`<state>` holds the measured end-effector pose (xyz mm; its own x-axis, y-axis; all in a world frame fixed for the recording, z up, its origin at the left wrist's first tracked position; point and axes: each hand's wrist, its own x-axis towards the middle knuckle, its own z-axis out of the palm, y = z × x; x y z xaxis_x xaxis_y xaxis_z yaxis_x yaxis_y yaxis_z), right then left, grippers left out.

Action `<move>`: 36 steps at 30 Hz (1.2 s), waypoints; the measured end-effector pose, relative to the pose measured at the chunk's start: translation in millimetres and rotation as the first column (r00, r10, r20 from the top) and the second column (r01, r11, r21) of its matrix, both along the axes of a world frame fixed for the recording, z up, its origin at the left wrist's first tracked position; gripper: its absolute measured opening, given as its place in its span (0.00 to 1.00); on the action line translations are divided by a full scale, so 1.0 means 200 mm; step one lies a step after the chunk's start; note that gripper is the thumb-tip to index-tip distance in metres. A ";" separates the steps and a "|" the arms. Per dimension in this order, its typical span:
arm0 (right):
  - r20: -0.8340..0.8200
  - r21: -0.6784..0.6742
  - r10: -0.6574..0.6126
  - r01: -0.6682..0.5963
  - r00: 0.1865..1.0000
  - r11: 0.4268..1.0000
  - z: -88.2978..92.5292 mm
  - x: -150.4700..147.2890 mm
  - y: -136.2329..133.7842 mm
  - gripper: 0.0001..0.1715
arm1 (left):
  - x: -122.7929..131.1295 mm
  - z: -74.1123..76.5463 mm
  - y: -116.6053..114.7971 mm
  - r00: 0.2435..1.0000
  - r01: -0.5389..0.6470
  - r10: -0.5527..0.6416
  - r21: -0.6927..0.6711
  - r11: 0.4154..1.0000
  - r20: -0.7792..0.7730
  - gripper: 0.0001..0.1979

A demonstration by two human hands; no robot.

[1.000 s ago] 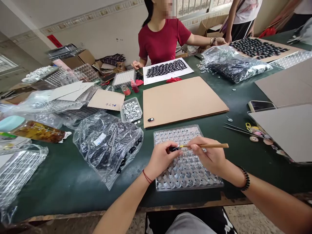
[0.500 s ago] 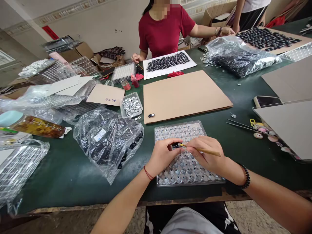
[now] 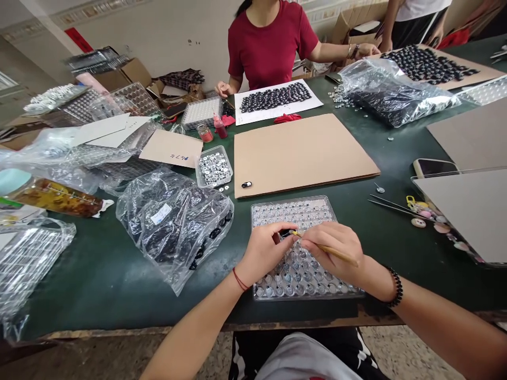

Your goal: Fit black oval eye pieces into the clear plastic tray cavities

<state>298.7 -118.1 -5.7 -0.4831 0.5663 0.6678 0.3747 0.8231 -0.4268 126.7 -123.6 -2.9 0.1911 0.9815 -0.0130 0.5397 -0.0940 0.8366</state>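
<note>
Between the thumb and forefinger of my left hand [image 3: 264, 247] is a small black piece [image 3: 285, 233], mostly covered by the fingers. My right hand [image 3: 336, 244] grips a thin wooden stick [image 3: 339, 255] like a pen, its yellowish tip touching or very near the black piece. Both hands are over a clear plastic tray [image 3: 309, 297] with rows of small round silvery parts. Beyond it lies a brown cardboard sheet [image 3: 304, 153], with one black oval piece [image 3: 246, 184] on its near left corner.
Left of the tray lie a plastic bag of black pieces [image 3: 174, 221] and a tub of small metal discs [image 3: 214, 168]. Tweezers [image 3: 392, 206] and a phone [image 3: 435, 167] are at the right. Across the table, a person in red [image 3: 273, 47] sits behind black pieces on white board [image 3: 277, 98].
The view has shifted slightly. My hands keep nearly the same pose, with the stick's tip still at the black piece and its back end tilted a little lower.
</note>
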 end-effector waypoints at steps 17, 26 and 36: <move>-0.076 -0.793 -0.064 -0.022 0.995 0.608 0.02 -0.02 0.07 0.05 | 0.02 0.01 0.00 1.000 0.008 -0.008 0.003 1.000 -0.009 0.10; -0.038 -0.739 -0.089 0.032 0.995 0.673 -0.01 -0.03 0.11 0.12 | 0.01 0.01 0.01 0.999 0.032 -0.032 -0.009 0.999 -0.028 0.13; -0.113 -0.723 -0.250 0.093 0.962 0.684 -0.01 0.01 0.18 0.12 | -0.05 0.06 0.04 0.790 -0.174 0.268 -0.217 0.961 0.552 0.10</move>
